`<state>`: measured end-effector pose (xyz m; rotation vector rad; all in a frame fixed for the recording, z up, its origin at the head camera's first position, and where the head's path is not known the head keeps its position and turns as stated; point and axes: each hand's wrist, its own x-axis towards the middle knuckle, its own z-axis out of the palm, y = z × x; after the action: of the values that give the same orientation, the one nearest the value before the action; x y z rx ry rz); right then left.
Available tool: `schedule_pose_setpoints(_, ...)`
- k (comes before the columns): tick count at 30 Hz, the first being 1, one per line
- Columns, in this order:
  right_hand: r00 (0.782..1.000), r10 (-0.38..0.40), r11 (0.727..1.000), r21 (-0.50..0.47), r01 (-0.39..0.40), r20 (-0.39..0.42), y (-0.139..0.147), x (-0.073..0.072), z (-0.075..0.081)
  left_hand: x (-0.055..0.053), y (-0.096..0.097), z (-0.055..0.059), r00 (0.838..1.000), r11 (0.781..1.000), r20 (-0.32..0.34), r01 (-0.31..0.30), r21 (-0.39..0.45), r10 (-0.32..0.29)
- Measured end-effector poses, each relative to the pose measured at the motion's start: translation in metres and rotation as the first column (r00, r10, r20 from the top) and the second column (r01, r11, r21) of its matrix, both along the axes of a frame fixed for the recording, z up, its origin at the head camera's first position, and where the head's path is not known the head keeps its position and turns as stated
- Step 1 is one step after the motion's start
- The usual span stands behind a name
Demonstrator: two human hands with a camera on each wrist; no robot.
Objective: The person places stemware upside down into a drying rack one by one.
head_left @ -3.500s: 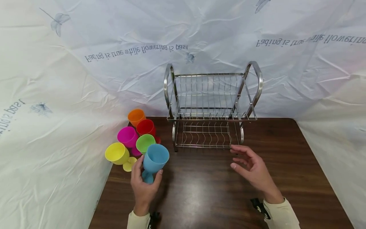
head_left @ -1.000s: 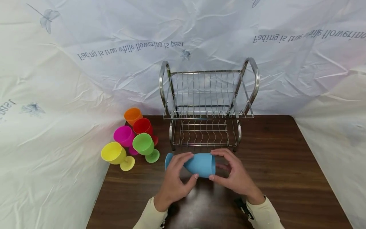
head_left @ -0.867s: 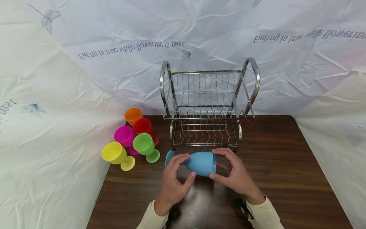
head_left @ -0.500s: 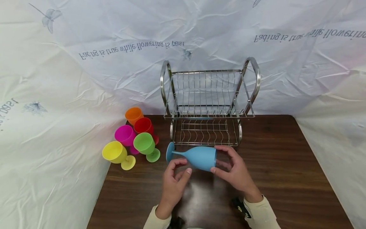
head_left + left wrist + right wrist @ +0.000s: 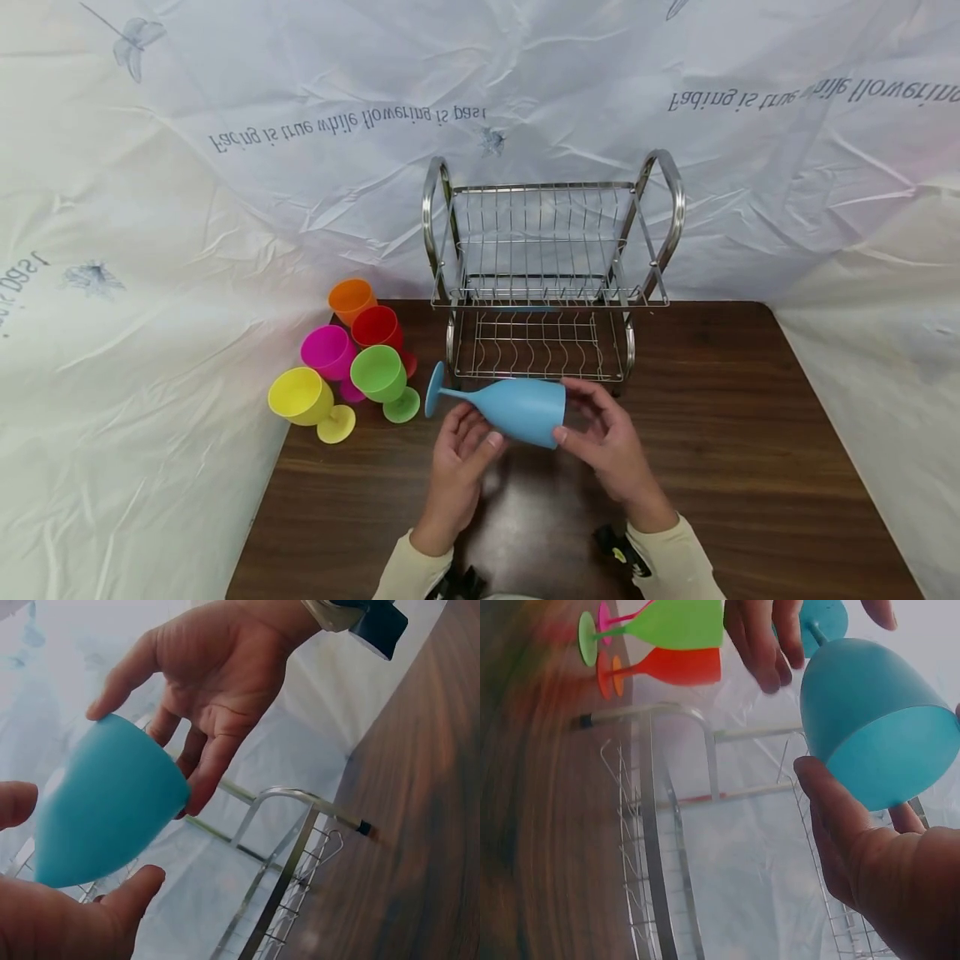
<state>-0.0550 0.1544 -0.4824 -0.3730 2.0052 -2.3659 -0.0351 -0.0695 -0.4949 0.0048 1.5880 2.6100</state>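
A blue goblet (image 5: 522, 410) lies sideways in the air in front of the dish rack, its foot pointing left and its mouth right. My right hand (image 5: 617, 450) pinches the rim between thumb and fingers, one on either side of the mouth in the right wrist view. Under the lower bowl and stem is my left hand (image 5: 456, 475), its fingers loosely bent and partly hidden behind the goblet. In the right wrist view, the left fingers (image 5: 761, 645) stand apart from the bowl, with the stem between them and the thumb.
Behind the hands stands a two-tier metal dish rack (image 5: 543, 371). Upright goblets cluster at the table's left: yellow (image 5: 300, 397), magenta (image 5: 328, 352), green (image 5: 378, 375), red (image 5: 377, 327) and orange (image 5: 352, 301). A white printed sheet (image 5: 337, 200) hangs behind.
The blue goblet has gone from upright beside the other goblets to sideways before the rack. My right hand has taken its rim; my left fingers have loosened from around it and dropped lower.
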Motion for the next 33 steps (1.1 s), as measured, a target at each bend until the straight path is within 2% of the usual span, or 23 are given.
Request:
schedule_pose_setpoints(5, 0.999, 0.012, 1.000, -0.023, -0.011, 0.036, -0.005, 0.002, 0.000, -0.002, -0.001, -0.001, 0.999, 0.998, -0.006, 0.049, 0.049, -0.049)
schedule_pose_setpoints(12, 0.997, 0.021, 0.998, -0.060, -0.017, 0.072, -0.011, 0.005, 0.000, -0.004, 0.001, 0.000, 0.998, 0.989, -0.048, 0.054, 0.135, -0.048)
schedule_pose_setpoints(17, 0.997, 0.038, 0.996, -0.084, -0.031, 0.072, -0.013, 0.005, 0.000, -0.004, -0.001, 0.001, 0.995, 0.985, -0.085, 0.059, 0.163, -0.046)
schedule_pose_setpoints(23, 0.998, 0.043, 0.999, -0.035, -0.041, 0.053, -0.010, 0.004, -0.001, -0.005, -0.004, 0.002, 0.996, 0.992, -0.085, 0.042, 0.122, -0.032)
schedule_pose_setpoints(28, 0.997, 0.053, 0.998, 0.042, -0.055, 0.061, -0.005, 0.002, 0.001, -0.008, -0.006, 0.001, 0.995, 0.997, -0.102, 0.000, 0.071, 0.007)
schedule_pose_setpoints(33, 0.997, 0.071, 0.989, 0.127, -0.071, 0.003, 0.001, -0.002, 0.005, -0.012, -0.007, 0.004, 0.992, 0.999, -0.122, -0.044, -0.012, 0.042)
